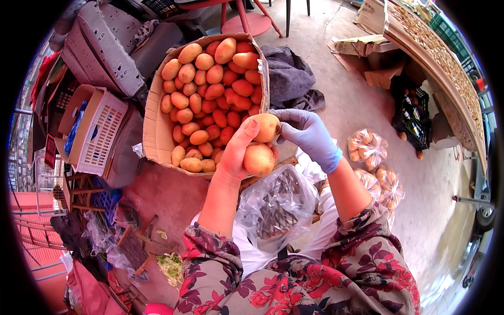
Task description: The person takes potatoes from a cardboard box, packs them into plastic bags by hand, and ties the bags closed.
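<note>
My bare left hand (239,149) is wrapped around two potatoes, one above the other. The upper potato (266,127) rests under the thumb, and the lower potato (259,159) bulges out beneath it. In a pale blue glove, my right hand (310,134) has its fingers bent against the right side of the upper potato; its fingertips are partly hidden. Just beyond my hands stands an open cardboard box (157,137) full of potatoes (214,73). Below them, a clear plastic bag (275,202) lies spread open between my legs.
Several tied clear bags of potatoes (367,147) sit on the floor to the right. A dark cloth (287,79) lies beside the box. White basket (97,131) and grey padded seat (102,44) are at left. A black crate (412,113) stands under a low table (441,58).
</note>
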A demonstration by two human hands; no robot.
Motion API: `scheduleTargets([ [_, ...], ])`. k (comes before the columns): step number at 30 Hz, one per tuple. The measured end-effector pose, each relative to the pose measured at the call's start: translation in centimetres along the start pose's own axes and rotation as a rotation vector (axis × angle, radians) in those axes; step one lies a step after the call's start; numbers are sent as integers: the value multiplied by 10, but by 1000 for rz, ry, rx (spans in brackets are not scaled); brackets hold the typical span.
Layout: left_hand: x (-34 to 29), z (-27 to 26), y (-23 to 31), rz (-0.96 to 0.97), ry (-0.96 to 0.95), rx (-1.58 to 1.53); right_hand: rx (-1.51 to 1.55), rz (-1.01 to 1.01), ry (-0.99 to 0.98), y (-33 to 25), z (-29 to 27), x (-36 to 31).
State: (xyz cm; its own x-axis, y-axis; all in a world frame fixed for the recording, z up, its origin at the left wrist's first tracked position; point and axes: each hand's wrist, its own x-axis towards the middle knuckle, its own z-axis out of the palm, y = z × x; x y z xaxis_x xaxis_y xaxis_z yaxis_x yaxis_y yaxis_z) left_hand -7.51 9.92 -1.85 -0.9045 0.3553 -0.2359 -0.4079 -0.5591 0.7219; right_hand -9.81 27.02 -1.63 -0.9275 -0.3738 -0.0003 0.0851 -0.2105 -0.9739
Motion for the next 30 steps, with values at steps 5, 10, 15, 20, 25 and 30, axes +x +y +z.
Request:
scheduleTargets([
  [5,0,-2,-1,-74,-86,-102,125,-7,17,13,-11,5],
  [10,1,-6,1,-71,-28,-164,137,23,-83,0,-2,0],
  [15,4,-8,-4,-9,-43,-87,101,42,-72,2,1,3],
  [20,4,-6,-4,1,-49,-41,36,3,-7,12,-2,8],
  [25,0,-8,-2,-98,-94,-172,156,55,10,15,-6,11],
  [30,0,-7,7,-67,-52,-347,111,-49,83,8,0,6],
])
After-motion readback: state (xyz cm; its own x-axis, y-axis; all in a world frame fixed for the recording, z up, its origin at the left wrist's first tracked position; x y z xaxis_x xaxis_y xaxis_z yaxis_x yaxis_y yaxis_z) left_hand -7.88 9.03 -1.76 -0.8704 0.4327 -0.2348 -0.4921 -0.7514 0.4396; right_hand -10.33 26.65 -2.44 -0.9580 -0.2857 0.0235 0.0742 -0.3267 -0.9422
